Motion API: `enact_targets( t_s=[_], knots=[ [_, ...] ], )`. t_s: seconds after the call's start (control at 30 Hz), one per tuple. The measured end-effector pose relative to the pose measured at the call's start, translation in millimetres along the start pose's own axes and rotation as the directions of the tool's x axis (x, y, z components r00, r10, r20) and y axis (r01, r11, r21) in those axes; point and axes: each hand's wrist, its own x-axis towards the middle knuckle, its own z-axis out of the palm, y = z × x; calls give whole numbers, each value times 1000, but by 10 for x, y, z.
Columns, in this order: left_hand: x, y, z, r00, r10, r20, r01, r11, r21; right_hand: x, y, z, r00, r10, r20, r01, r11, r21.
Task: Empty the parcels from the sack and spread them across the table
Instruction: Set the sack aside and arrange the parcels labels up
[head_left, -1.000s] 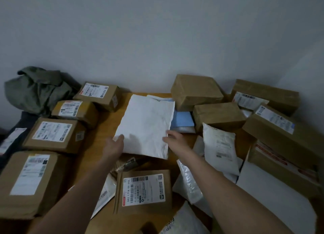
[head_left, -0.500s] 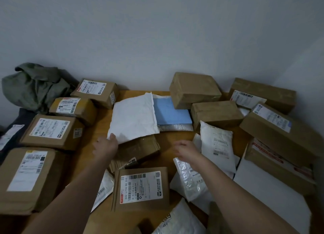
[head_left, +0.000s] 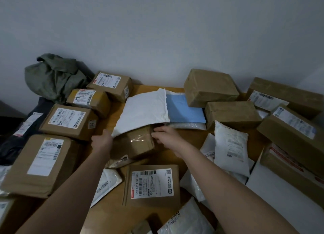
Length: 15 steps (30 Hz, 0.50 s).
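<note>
Table (head_left: 191, 139): parcel label (head_left: 152, 183) "642 L714".

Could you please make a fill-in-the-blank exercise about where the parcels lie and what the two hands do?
1. Both hands, the left hand and the right hand, touch a brown parcel wrapped in clear ____.
2. The white mailer partly covers a flat ____ parcel at its right side.
3. The crumpled green sack lies at the far ____ of the table.

Missing words: tape; blue; left
</note>
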Motion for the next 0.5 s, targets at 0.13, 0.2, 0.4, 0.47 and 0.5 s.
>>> enact_targets(
  t_s=[0.13, 0.2, 0.4, 0.47, 0.5],
  knots=[
    [99, 29, -226, 994, -41, -101, 37, 999, -39, -20, -71, 64, 998, -19, -57, 18, 999, -30],
    [99, 23, -278, 994, -62, -92, 57, 997, -51, -64, -13, 61, 992, -2, -127, -11, 994, -106],
    [-98, -164, -331, 994, -102, 47, 106, 991, -78, -325, 220, -56, 972, 207, -109, -229, 939, -258],
    [-259, -246, -326, 988, -77, 134, 79, 997, -5, -428, 294, -73, 953, 288, -96, -304, 913, -273],
    [-321, -296, -315, 986, -79, 150, 77, 997, 22, -474, 331, -73, 942, 321, -96, -335, 901, -275]
  ],
)
